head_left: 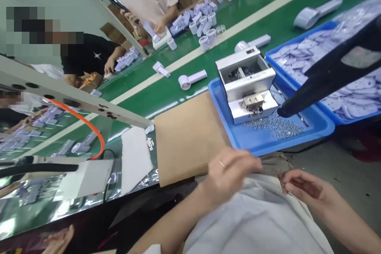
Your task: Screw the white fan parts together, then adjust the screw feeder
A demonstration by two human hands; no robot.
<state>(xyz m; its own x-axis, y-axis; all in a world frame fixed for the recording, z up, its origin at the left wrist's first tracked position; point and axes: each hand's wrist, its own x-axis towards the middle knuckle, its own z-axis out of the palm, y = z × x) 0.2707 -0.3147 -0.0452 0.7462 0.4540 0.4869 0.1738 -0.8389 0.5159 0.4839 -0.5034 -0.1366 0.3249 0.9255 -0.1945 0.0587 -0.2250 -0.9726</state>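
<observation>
My left hand (228, 172), with a ring on one finger, is raised over my lap beside the brown cardboard sheet (190, 139). Its loosely bent fingers point right and look slightly blurred; I see nothing held in them. To the right, my right hand (306, 190) has its fingers curled in towards the thumb, at the edge of my light garment (256, 222). Whatever those fingertips hold, if anything, is too small to make out. Ahead of both hands lies a blue tray (220, 99), holding a metal screw feeder (247, 83) and many loose small screws (279, 127).
Blue bins (330, 113) heaped with pale plastic pieces stand at right, partly behind a black arm (330, 71). A green conveyor belt (133, 105) carries pale handled parts (192, 79). A metal post (89, 99) and orange hose (89, 123) cross the left. Co-workers sit opposite.
</observation>
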